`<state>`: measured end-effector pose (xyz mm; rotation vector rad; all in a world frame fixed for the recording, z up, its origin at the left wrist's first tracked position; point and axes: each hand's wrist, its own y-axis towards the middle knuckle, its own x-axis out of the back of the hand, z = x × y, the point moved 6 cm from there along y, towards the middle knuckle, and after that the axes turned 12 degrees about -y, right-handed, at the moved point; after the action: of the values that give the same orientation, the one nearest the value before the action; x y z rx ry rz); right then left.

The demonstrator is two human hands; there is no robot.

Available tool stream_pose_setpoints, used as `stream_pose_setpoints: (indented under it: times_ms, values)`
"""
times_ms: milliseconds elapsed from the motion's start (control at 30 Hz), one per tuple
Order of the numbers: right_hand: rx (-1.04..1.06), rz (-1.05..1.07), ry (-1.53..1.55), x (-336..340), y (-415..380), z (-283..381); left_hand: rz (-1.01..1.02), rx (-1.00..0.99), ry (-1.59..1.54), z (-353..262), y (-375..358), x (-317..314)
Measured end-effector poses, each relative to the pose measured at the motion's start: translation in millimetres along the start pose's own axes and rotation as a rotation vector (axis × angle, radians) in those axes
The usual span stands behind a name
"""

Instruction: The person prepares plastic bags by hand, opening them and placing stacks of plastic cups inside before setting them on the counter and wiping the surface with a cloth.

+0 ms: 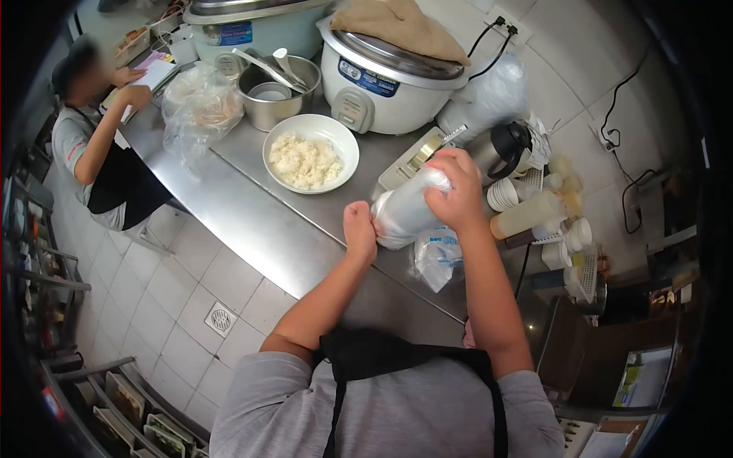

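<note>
Head camera: worn high, facing forward and steeply down, wide and rounded.
Black apron [405,355]: nearest, at 6 o'clock.
Left hand [360,231], right hand [460,188]: viewed from above, centre and 2.
Metal counter [221,202]: slanting from 10 to 4.
Tiled floor [179,282]: far below, at 8.

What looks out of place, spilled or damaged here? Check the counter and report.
Nothing looks plainly spilled or damaged; the rice lies within its white bowl. The mildly odd thing is the brown cloth, bunched unevenly on the lid of the right-hand rice cooker, as if dropped there rather than folded.
</note>
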<state>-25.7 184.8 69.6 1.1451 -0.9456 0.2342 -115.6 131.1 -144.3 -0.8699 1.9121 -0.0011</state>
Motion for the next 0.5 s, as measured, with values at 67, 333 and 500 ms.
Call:
stream_pose_setpoints:
  times_ms: [67,333,500]
  values:
    - [-0.145,-0.020,-0.299,19.4,-2.2,23.8,0.019,0.005,-0.032,9.7,-7.9,-0.3]
    - [-0.153,-0.059,-0.142,0.1,-15.1,9.9,-0.018,0.284,-0.375,10.1,-5.7,-0.8]
    - [-0.040,-0.151,0.047,3.8,-17.3,12.9,-0.018,0.520,-0.321,18.3,29.7,5.6]
